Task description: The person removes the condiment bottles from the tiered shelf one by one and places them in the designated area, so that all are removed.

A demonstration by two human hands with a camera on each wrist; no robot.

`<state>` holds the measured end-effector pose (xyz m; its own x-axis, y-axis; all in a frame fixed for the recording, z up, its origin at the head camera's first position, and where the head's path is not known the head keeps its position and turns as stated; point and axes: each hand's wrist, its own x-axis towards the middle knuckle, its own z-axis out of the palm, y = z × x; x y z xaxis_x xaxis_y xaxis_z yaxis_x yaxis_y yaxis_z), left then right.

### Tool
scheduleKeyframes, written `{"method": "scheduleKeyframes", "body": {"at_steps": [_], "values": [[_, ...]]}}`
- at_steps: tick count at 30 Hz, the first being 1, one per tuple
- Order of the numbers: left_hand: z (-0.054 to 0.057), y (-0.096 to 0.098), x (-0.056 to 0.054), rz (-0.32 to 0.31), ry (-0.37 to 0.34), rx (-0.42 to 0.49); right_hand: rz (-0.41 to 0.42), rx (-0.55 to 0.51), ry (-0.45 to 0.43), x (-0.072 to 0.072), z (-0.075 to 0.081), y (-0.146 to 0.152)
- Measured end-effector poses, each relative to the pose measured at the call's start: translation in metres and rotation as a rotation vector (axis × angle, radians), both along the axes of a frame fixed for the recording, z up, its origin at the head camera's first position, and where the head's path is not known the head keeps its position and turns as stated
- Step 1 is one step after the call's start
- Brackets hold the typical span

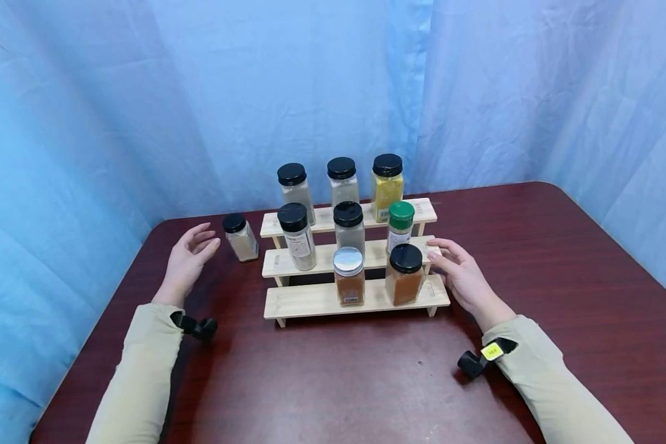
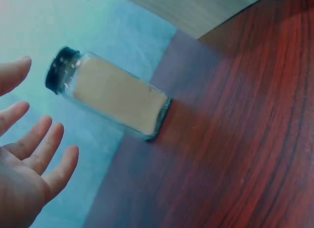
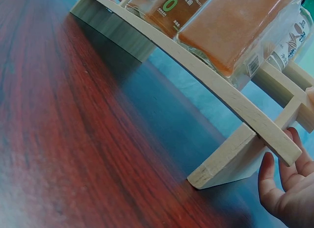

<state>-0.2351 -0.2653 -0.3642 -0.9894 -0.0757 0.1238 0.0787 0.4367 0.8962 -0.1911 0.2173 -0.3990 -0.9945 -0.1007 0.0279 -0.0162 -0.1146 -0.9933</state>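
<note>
My left hand (image 1: 184, 262) hovers left of a glass spice jar (image 1: 243, 242) with a black lid and beige powder, which stands on the table. In the left wrist view, the fingers (image 2: 51, 147) are loosely spread, apart from the jar (image 2: 117, 94). At the other side, my right hand (image 1: 466, 280) holds the right end of a three-tier wooden spice rack (image 1: 305, 305), thumb and forefinger at the middle tier. The right wrist view has the other fingers (image 3: 267, 176) by the lower shelf's end (image 3: 282, 147).
Several jars stand on the rack: black-lidded ones, a yellow-filled jar (image 1: 387, 191), a green-capped jar (image 1: 401, 222), a silver-lidded jar (image 1: 349, 280) and an orange-brown jar (image 1: 405, 277) in front. The dark red table (image 1: 344, 376) meets blue curtains (image 1: 277, 86) behind.
</note>
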Motion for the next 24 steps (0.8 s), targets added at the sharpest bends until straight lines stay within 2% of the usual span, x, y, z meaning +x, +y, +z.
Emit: {"method": "scheduleKeyframes", "body": {"at_steps": [6, 13, 24], "values": [[0.015, -0.002, 0.016, 0.004, 0.043, -0.084, 0.005, -0.01, 0.006, -0.001, -0.002, 0.0], [0.035, 0.003, 0.037, 0.01, 0.054, -0.045, -0.004, -0.013, 0.003, -0.001, 0.0, 0.001], [0.052, 0.011, 0.06, -0.074, 0.186, -0.1, -0.003, 0.007, -0.006, 0.0, 0.001, 0.001]]}}
